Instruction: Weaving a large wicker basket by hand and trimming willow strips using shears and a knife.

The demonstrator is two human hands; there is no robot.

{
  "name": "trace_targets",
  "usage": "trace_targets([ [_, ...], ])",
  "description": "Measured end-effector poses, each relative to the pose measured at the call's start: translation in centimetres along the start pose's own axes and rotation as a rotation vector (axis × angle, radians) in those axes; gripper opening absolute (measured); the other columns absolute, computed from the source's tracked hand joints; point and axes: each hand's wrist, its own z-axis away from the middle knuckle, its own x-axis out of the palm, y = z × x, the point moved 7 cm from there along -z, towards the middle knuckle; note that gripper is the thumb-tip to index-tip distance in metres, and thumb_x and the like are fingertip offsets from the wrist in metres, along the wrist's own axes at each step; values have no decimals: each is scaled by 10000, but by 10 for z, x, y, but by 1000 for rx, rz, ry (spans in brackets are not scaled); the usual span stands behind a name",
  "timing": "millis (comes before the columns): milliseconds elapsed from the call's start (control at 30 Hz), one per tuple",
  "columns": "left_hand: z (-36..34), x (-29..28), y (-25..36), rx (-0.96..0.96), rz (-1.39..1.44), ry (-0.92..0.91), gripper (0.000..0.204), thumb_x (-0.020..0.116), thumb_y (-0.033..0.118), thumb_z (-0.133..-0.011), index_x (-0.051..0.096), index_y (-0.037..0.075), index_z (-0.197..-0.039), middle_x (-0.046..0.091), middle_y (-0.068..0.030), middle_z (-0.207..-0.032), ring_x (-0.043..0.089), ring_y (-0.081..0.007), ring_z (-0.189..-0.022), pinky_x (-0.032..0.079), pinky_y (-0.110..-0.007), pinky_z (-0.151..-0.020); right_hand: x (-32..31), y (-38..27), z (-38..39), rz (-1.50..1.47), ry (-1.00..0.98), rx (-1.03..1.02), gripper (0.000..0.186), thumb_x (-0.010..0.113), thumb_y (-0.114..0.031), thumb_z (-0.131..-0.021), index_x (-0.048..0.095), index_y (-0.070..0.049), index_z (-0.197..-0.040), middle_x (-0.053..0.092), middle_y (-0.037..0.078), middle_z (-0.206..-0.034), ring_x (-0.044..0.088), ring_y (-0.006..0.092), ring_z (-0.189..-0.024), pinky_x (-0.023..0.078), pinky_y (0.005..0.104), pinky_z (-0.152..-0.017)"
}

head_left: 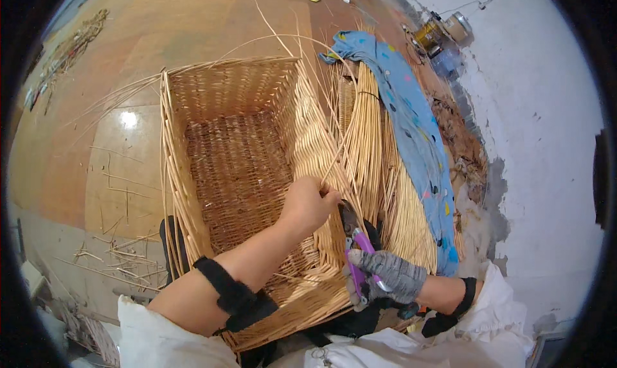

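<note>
Head cam: the open rectangular wicker basket (315, 137) is right in front of me, long ends poking off its far corners. My bare left hand (307, 204) has its fingers pinched on a wicker rod (335, 160) at the right-hand rim. My gloved right hand (392, 273) is wrapped around purple-handled pruning shears (363, 241). Rod bundles (367, 124) partly under a spotted blue cloth (408, 111) lie just to the right.
</note>
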Motion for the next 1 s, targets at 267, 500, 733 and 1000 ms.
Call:
trace_targets([
  [267,22,30,-37,-182,182,-141,151,600,165,-754,635,18,-747,606,-98,-655,575,-160,-606,451,-304,-585,-25,-28,72,108,59,-368,372,598,-388,-773,517,-62,-931,589,91,-724,548,214,-521,438,276,-448],
  [500,32,54,-24,-157,214,-318,176,690,195,-719,664,21,-722,606,-23,-628,499,-78,-525,406,-257,-500,-41,63,75,283,14,220,444,614,-470,-738,596,-43,-859,572,38,-680,543,142,-608,438,261,-568],
  [733,30,57,-34,-143,187,-201,171,691,169,-709,657,2,-718,608,-29,-627,506,-79,-514,411,-254,-496,-42,82,59,140,37,216,445,648,-470,-706,588,-44,-820,561,53,-669,559,149,-609,468,257,-578],
  [1000,36,65,-51,-224,336,-256,215,613,194,-703,566,18,-587,512,-27,-519,442,-93,-460,378,-283,-449,-60,92,50,173,-52,262,372,631,-352,-762,533,-48,-954,610,111,-745,605,236,-659,469,328,-561],
])
